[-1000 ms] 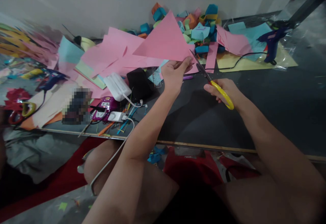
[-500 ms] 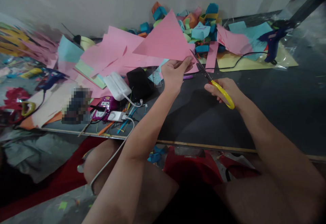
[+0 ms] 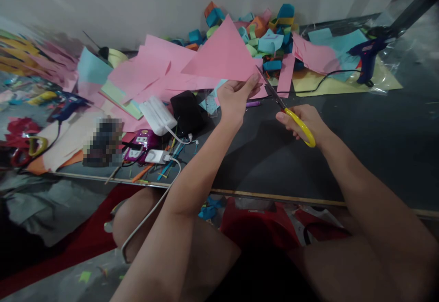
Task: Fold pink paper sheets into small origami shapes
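Observation:
My left hand (image 3: 236, 97) pinches the lower right corner of a pink paper triangle (image 3: 224, 55) and holds it up above the dark table (image 3: 360, 146). My right hand (image 3: 305, 121) grips yellow-handled scissors (image 3: 286, 110). Their dark blades point up and left and meet the paper's corner beside my left thumb.
Pink and blue sheets (image 3: 147, 71) lie at the back left, a heap of folded coloured paper pieces (image 3: 264, 32) at the back. A blue glue gun (image 3: 366, 57) rests on yellow paper at the right. A white charger (image 3: 157, 116), a black pouch (image 3: 187, 110) and cables sit left of my arm.
The pink triangle has tilted slightly and shifted a little to the right. Both hands stay almost where they were.

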A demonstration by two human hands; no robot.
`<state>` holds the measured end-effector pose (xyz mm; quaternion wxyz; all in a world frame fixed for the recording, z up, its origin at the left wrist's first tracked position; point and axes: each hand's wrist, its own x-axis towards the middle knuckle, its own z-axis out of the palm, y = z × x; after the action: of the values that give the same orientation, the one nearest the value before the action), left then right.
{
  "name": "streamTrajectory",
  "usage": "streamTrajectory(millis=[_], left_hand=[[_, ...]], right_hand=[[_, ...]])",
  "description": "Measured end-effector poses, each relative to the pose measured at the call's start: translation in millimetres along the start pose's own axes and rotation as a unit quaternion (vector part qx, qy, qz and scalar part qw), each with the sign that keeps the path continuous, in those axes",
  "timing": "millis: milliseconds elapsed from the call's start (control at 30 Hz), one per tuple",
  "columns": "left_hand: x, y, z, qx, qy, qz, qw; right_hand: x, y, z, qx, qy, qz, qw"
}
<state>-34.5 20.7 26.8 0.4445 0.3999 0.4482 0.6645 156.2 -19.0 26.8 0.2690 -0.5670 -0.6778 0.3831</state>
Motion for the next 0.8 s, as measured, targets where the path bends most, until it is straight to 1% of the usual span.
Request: streamTrajectory(millis=[100,200,367,433,533,600,667,800], left_hand=[[-1,1,1.1,-0.005,0.003,0.001,1.000],[1,0,0.4,-0.010,-0.005,0.000,1.000],[3,-1,-0.7,-0.036,-0.034,-0.029,0.998],[0,3,1.6,-0.053,-0.026,-0.046,0.997],[-7,13,7.0,-0.089,0.008,-0.084,0.992],[-10,18,9.6,-0.109,0.018,-0.101,0.989],[-11,19,10.2,-0.120,0.019,-0.109,0.987],[-6,14,7.1,-0.116,0.018,-0.114,0.986]], right_hand=[[-2,-3,0,-0.037,-0.005,0.013,0.999],[-4,-6,1,-0.016,-0.003,0.011,1.000],[-7,-9,2,0.000,-0.009,0.026,1.000],[-7,-9,3,-0.005,-0.013,0.027,1.000],[-7,-8,3,-0.013,-0.013,0.033,0.999],[-6,-7,3,-0.018,-0.015,0.032,0.999],[-6,-6,3,-0.025,-0.014,0.025,0.999],[-5,-5,2,-0.065,-0.009,-0.007,0.998]])
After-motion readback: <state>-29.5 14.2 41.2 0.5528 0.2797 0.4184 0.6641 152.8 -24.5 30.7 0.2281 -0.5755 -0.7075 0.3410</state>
